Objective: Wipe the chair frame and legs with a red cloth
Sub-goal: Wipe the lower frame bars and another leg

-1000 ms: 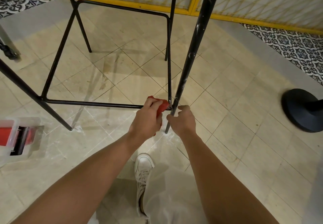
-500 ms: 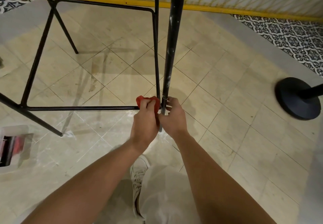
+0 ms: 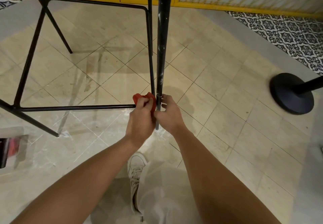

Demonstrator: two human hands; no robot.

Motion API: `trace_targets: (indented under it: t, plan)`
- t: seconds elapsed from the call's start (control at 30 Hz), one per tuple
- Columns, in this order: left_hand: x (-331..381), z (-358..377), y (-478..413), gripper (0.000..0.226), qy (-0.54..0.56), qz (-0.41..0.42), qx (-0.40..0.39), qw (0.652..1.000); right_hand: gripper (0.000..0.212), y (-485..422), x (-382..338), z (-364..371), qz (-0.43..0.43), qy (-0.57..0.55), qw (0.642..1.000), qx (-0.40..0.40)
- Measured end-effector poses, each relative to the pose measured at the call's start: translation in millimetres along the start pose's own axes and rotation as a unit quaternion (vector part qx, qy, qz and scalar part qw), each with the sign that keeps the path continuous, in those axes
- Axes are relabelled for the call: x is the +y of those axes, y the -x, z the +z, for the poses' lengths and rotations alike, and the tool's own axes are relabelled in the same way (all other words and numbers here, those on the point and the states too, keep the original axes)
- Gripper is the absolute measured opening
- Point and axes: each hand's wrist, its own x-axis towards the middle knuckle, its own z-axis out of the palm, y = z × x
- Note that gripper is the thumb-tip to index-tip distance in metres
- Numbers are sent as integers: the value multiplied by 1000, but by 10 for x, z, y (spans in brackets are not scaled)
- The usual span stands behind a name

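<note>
The left hand (image 3: 140, 119) is clenched around the red cloth (image 3: 150, 100), which it mostly hides, at the corner where the chair frame's (image 3: 75, 107) lower rail meets the near leg (image 3: 161, 49). The right hand (image 3: 170, 114) grips that leg low down; the leg's top is cut off, and the hands cover the joint.

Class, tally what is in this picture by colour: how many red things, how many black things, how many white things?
Red: 1, the red cloth
Black: 2, the chair frame and the round stand base
White: 1, the shoe
Total: 4
</note>
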Motion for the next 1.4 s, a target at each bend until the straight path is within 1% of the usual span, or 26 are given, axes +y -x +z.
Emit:
trace_targets:
  t: [0.03, 0.1, 0.23, 0.3, 0.37, 0.4, 0.43, 0.53, 0.57, 0.6, 0.7, 0.83, 0.93, 1.1, 1.17, 1.23, 1.3, 1.33, 1.4]
  plan:
    - [-4, 30, 11, 27, -13, 11, 4, 1000, 54, 0, -5, -8, 0, -4, 1000, -5]
    - [3, 7, 28, 26, -9, 6, -1, 1000, 53, -5, -13, -29, 0, -10, 1000, -11]
    - [-21, -161, 41, 40, -30, 49, -25, 998, 55, 9, -22, -42, -2, -17, 1000, -14]
    - [2, -234, -25, 41, -7, 35, 0, 999, 56, 5, -16, -38, -2, -10, 1000, -18]
    - [33, -268, -125, 41, 9, 6, 47, 999, 59, -11, -1, -37, 2, -4, 1000, -19]
    - [39, -263, -179, 43, 8, 7, 62, 998, 60, -18, 6, -40, 4, -2, 1000, -16]
    - [42, -248, -219, 45, 1, 18, 57, 998, 60, -21, 8, -40, 3, -2, 1000, -15]
    - [-8, -142, -242, 54, -58, 61, -33, 996, 62, -21, 11, -48, 3, -6, 1000, -18]
    - [-32, -113, -226, 56, -72, 63, -48, 994, 62, -23, 8, -50, 3, -5, 1000, -20]
    - [-62, -88, -214, 55, -77, 69, -45, 994, 61, -28, 7, -51, 4, -4, 1000, -21]
    - [-134, -62, -174, 51, -95, 123, -19, 988, 60, -26, 8, -46, 1, 0, 1000, -20]
    - [-223, -111, -108, 53, -129, 160, -30, 978, 61, -20, 2, -37, 3, 4, 1000, -24]
    - [-233, -179, -100, 53, -146, 155, -40, 976, 60, -14, -8, -40, 3, 6, 1000, -22]
    - [-230, -288, -126, 45, -116, 165, -28, 979, 61, -2, -11, -45, 2, 20, 1000, -20]
    - [-301, -323, -205, 45, -89, 145, -12, 985, 62, -7, -7, -42, 6, 24, 1000, -19]
    - [-330, -330, -289, 47, -79, 109, 9, 991, 61, -11, -8, -36, 8, 31, 999, -19]
    - [-278, -275, -313, 49, -77, 99, 8, 992, 60, -21, -10, -32, 6, 32, 999, -19]
    - [-245, -226, -306, 49, -80, 105, -1, 991, 60, -24, -10, -33, 5, 31, 999, -17]
    - [-204, -110, -275, 51, -129, 116, -21, 985, 59, -31, -4, -37, 3, 28, 999, -15]
